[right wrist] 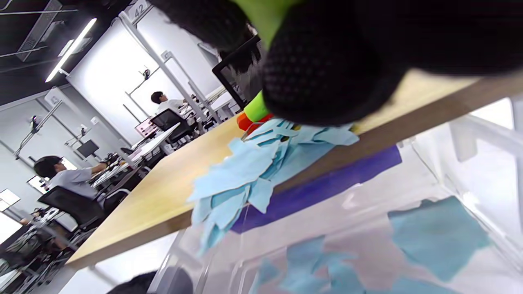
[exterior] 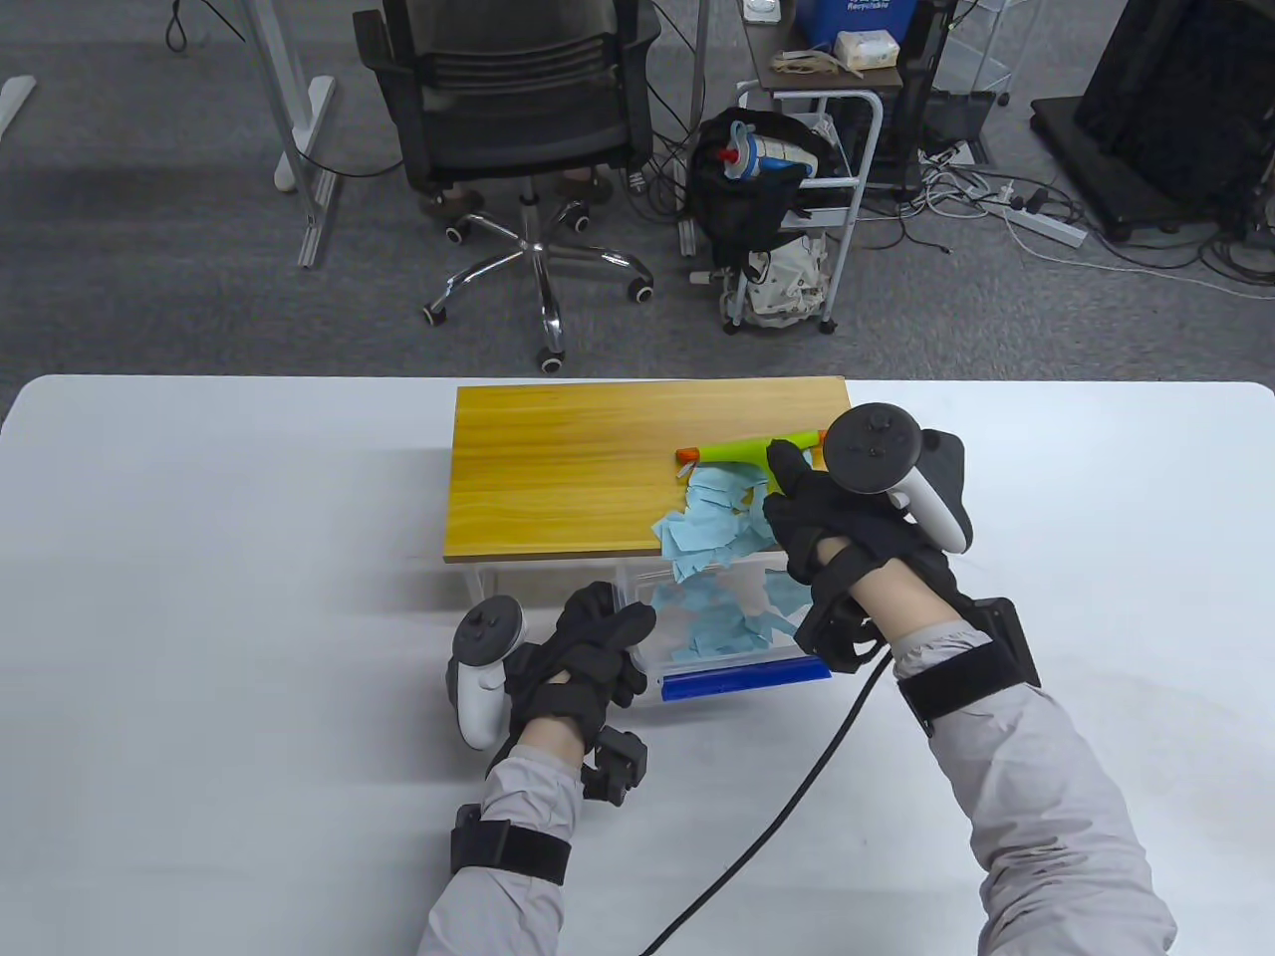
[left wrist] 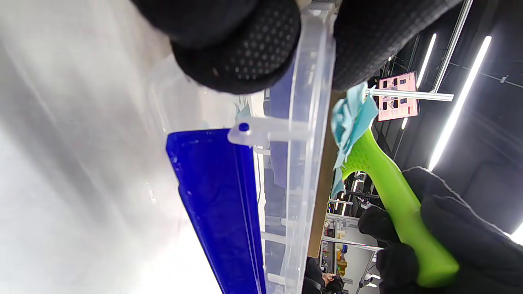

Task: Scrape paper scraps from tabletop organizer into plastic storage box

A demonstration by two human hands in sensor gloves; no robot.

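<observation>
A wooden-topped tabletop organizer [exterior: 558, 468] stands on the white table. Light blue paper scraps [exterior: 712, 518] lie piled at its front right edge, some hanging over [right wrist: 241, 179]. My right hand [exterior: 837, 518] grips a green scraper with an orange tip [exterior: 732, 451] lying behind the scraps; its handle shows in the left wrist view [left wrist: 392, 196]. A clear plastic storage box [exterior: 722, 647] with blue latches [left wrist: 212, 196] sits below the edge, with scraps [right wrist: 437, 237] inside. My left hand [exterior: 588, 647] grips the box's left rim [left wrist: 310, 81].
A black cable [exterior: 797, 797] runs from my right wrist across the table's front. An office chair [exterior: 518, 129] and a cart [exterior: 797, 199] stand on the floor beyond the table's far edge.
</observation>
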